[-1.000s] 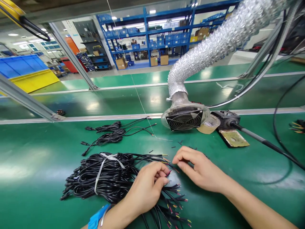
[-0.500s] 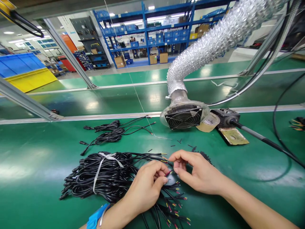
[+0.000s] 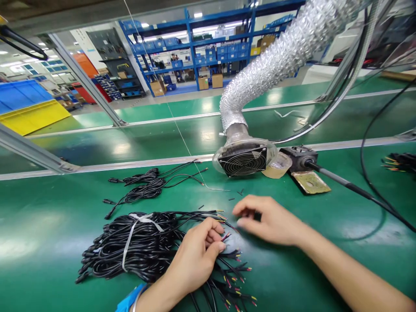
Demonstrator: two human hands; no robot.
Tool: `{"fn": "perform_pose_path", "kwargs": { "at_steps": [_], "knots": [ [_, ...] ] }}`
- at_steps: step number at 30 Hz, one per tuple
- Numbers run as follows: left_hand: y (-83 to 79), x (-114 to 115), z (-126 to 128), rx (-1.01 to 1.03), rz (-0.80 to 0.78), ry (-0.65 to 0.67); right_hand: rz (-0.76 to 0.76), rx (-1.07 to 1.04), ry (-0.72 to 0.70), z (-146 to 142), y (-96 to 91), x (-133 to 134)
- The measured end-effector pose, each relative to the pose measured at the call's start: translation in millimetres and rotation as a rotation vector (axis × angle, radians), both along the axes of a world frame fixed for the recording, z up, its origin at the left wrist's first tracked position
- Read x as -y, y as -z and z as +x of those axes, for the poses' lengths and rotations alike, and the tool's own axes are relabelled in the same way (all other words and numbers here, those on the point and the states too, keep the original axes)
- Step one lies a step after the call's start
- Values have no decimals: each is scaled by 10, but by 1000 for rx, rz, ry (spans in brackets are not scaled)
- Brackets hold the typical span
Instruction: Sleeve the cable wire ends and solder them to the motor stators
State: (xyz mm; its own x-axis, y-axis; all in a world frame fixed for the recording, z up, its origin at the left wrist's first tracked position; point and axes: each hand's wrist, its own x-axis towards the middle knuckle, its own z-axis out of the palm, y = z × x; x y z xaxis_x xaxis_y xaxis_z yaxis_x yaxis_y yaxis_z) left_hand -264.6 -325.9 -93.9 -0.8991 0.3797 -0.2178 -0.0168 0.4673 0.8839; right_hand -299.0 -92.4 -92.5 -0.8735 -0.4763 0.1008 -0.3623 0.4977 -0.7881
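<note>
Workbench (image 3: pixel 39 234): green, glossy, patched with white glare
Rack (image 3: pixel 192 47): blue, standing beyond the workbench, stocked with bins (image 3: pixel 222 53) and cardboard boxes (image 3: pixel 217 81)
Shelf unit (image 3: pixel 105 45): dark, left of the rack
Floor (image 3: pixel 143 102): grey, showing before the rack
Ceiling lights (image 3: pixel 198 15): white, glowing

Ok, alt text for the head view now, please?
Left hand holding a cable's coloured wires near a tied bundle of black cables on a green bench, right hand close by. Farther back, a fan on a silver hose and two small cable coils.

Two coils (image 3: pixel 144 193) are lying behind a cable bundle (image 3: pixel 149 245) on the table (image 3: pixel 42 242), with a fan (image 3: pixel 245 162) to their right. Shelves (image 3: pixel 192 47) are standing far behind the table.
</note>
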Motion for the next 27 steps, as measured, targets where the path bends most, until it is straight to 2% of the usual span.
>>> {"fn": "perform_pose_path", "kwargs": {
  "at_steps": [2, 4, 6, 11, 15, 18, 20, 24, 27],
  "knots": [
    [1, 1, 7, -4, -24, 1, 216, -81, 151, -161, -9, -305],
    [0, 4, 12, -16, -41, 10, 308, -103, 188, -289, 15, -554],
    [-1, 8, 13, -24, -46, 18, 360, -105, 175, -359, 60, -686],
    [6, 11, 11, -34, -47, 16, 434, -98, 108, -349, 121, -647],
    [21, 7, 10, -31, -39, 14, 449, -93, 80, -282, 37, -664],
    [25, 0, 2, -29, -36, 14, 408, -54, 80, -212, -78, -704],
    [23, -1, -3, -39, -39, 11, 316, 0, 82, -145, -151, -654],
    [20, 8, -3, -68, -54, 23, 77, 41, 57, 40, -220, -310],
    [27, 16, 3, -84, -56, 35, -10, -40, -18, 173, -179, -7]
  ]
}}
